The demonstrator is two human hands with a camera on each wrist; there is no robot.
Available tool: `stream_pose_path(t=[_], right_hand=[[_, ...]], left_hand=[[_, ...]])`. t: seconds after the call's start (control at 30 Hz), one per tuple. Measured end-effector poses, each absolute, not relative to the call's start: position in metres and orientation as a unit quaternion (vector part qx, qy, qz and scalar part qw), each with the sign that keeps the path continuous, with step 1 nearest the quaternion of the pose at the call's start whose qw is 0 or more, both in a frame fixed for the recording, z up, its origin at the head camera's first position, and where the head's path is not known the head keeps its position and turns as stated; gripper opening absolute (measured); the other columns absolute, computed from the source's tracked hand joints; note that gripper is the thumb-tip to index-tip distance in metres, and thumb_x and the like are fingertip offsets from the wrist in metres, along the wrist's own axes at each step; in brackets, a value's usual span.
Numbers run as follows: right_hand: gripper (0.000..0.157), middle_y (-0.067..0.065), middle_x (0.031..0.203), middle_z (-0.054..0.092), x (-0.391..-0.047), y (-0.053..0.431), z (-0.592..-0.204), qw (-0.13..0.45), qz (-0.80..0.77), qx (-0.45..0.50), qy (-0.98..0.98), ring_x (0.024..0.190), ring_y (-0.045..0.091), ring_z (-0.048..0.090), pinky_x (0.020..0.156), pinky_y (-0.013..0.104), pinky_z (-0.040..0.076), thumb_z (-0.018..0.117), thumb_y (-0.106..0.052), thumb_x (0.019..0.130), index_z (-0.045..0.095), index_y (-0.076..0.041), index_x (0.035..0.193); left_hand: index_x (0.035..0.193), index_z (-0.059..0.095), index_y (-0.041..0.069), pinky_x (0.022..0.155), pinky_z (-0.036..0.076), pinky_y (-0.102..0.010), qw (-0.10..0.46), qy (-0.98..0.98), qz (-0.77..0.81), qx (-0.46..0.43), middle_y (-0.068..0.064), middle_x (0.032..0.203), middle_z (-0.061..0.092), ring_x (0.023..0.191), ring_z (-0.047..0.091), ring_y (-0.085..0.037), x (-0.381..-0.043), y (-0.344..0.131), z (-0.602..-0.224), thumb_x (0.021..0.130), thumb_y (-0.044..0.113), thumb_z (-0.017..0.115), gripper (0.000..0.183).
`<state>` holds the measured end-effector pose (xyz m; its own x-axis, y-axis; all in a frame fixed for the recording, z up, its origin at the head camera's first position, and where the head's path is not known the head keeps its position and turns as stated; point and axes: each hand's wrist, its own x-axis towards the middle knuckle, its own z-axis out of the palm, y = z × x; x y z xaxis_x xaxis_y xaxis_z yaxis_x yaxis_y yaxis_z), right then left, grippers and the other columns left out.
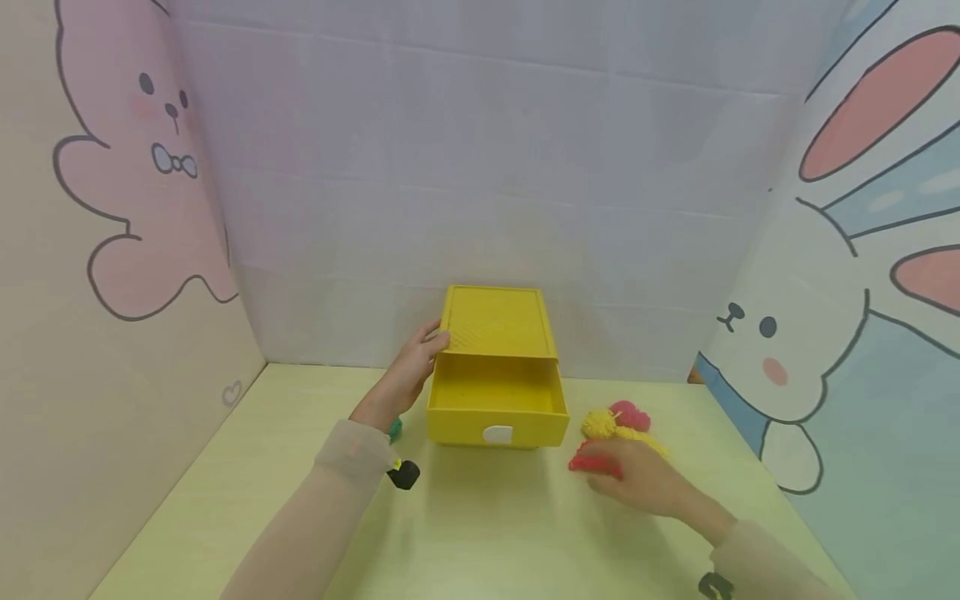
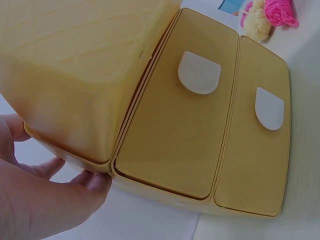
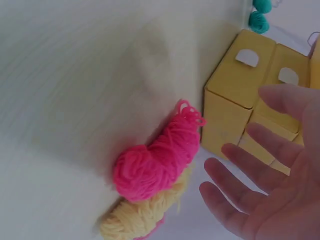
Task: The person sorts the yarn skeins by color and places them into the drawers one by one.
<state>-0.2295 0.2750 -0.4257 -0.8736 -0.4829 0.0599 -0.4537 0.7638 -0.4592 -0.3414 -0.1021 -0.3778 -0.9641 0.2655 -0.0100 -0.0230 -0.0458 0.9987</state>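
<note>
A yellow three-drawer cabinet (image 1: 495,321) stands by the back wall, its top drawer (image 1: 498,423) pulled out and hollow inside. My left hand (image 1: 408,367) rests against the cabinet's left side near the top; in the left wrist view its fingertips (image 2: 95,182) touch the side edge. Two lower drawers (image 2: 170,115) with white tabs are pushed in. To the right, my right hand (image 1: 637,477) hovers above a pink yarn skein (image 3: 157,157), partly covering it in the head view. Its fingers (image 3: 265,170) are spread, with nothing held.
Behind the pink skein lie yellow yarn (image 1: 598,423) and another pink yarn bundle (image 1: 630,415). Teal yarn (image 3: 259,21) sits on the cabinet's other side, mostly hidden by my left wrist in the head view. Printed cloth walls (image 1: 817,333) enclose the pale tabletop (image 1: 480,533).
</note>
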Motion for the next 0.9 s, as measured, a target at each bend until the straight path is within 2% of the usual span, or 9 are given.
stream_pose_path(t=[0.07, 0.27, 0.53, 0.9], right_hand=[[0.04, 0.007, 0.133, 0.072, -0.231, 0.279, -0.43, 0.003, -0.189, -0.225, 0.956, 0.12, 0.033, 0.066, 0.105, 0.061, 0.054, 0.083, -0.023, 0.094, 0.072, -0.014, 0.132], [0.057, 0.011, 0.14, 0.064, -0.241, 0.293, -0.446, -0.003, -0.15, -0.176, 0.973, 0.129, 0.037, 0.059, 0.106, 0.066, 0.051, 0.087, -0.022, 0.09, 0.067, -0.018, 0.143], [0.051, 0.015, 0.135, 0.065, -0.256, 0.305, -0.456, -0.012, -0.125, -0.182, 0.975, 0.126, 0.04, 0.06, 0.103, 0.063, 0.055, 0.09, -0.019, 0.086, 0.071, -0.013, 0.134], [0.056, 0.022, 0.136, 0.065, -0.264, 0.309, -0.472, -0.008, -0.131, -0.166, 0.977, 0.125, 0.046, 0.061, 0.103, 0.067, 0.053, 0.088, -0.023, 0.087, 0.069, -0.009, 0.138]], left_hand=[[0.171, 0.017, 0.021, 0.132, 0.014, -0.057, 0.102, 0.684, 0.717, 0.085, -0.013, 0.173, 0.023, 0.161, 0.019, -0.038, -0.341, -0.102, -0.378, 0.114, 0.039, 0.049, 0.068], [0.171, 0.016, 0.021, 0.133, 0.013, -0.055, 0.101, 0.685, 0.717, 0.08, -0.014, 0.174, 0.021, 0.162, 0.017, -0.038, -0.339, -0.1, -0.379, 0.114, 0.039, 0.049, 0.069], [0.171, 0.016, 0.02, 0.132, 0.015, -0.056, 0.098, 0.686, 0.716, 0.082, -0.014, 0.174, 0.021, 0.161, 0.021, -0.039, -0.339, -0.098, -0.378, 0.113, 0.039, 0.05, 0.069], [0.171, 0.017, 0.022, 0.132, 0.013, -0.056, 0.1, 0.684, 0.717, 0.087, -0.013, 0.174, 0.02, 0.162, 0.017, -0.038, -0.343, -0.098, -0.38, 0.114, 0.039, 0.049, 0.068]])
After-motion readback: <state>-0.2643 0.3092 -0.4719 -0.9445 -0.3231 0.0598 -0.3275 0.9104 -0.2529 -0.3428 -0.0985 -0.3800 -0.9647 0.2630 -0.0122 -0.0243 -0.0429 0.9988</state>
